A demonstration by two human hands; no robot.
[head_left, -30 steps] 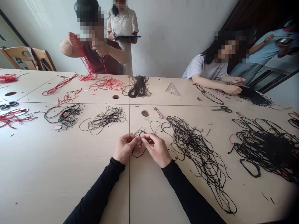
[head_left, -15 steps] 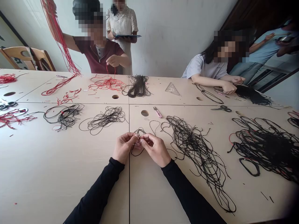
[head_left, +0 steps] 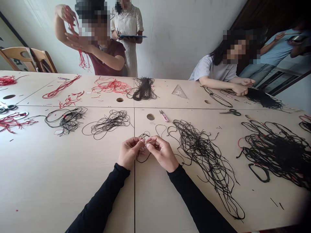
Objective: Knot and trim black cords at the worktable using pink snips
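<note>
Both my hands meet over the seam of the table, pinching a thin black cord (head_left: 143, 161) whose loops hang below and stick up behind the fingers. My left hand (head_left: 130, 150) is closed on the cord with thumb and forefinger. Fingertip to fingertip with it, my right hand (head_left: 162, 153) also pinches the cord; the exact spot between the fingertips is too small to make out. Just right of my right hand lies a tangled pile of black cords (head_left: 200, 147). A smaller bundle of black cord (head_left: 110, 123) rests beyond my left hand.
Pink thread snips (head_left: 164, 116) lie beyond my hands, near a round table hole (head_left: 150, 116). Black scissors (head_left: 230, 112), a clear set square (head_left: 179, 92) and a large black cord heap (head_left: 284, 149) are farther right. Across the table, one person handles red cords (head_left: 70, 17); another handles black ones.
My hands stay nearly in place, with a slight shift of the right fingertips. Across the table, the person with red cords has gathered them up and brought both hands together.
</note>
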